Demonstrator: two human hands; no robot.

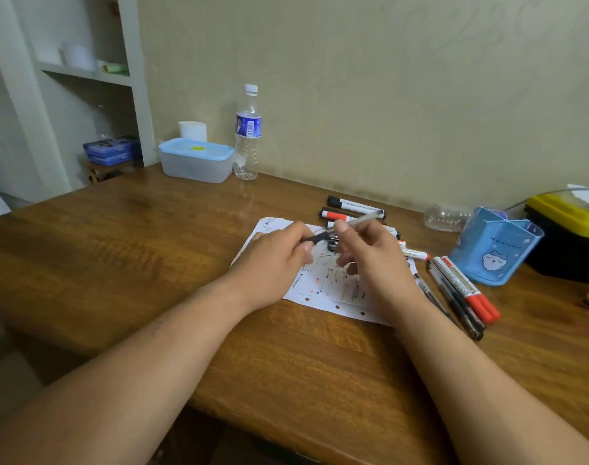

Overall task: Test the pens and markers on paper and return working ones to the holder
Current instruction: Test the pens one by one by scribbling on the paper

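Note:
A clear-barrelled pen is gripped in my right hand, slanting up to the right above the scribbled white paper. My left hand pinches the pen's black cap at the pen's lower end; whether cap and pen touch is unclear. Black and red markers lie behind the paper. More pens and red-capped markers lie to the right of the paper. The blue pen holder stands at the right, its inside not visible.
A water bottle and a lidded plastic box stand at the back left by the wall. A clear plastic dish sits beside the holder. A yellow and black case is at the far right.

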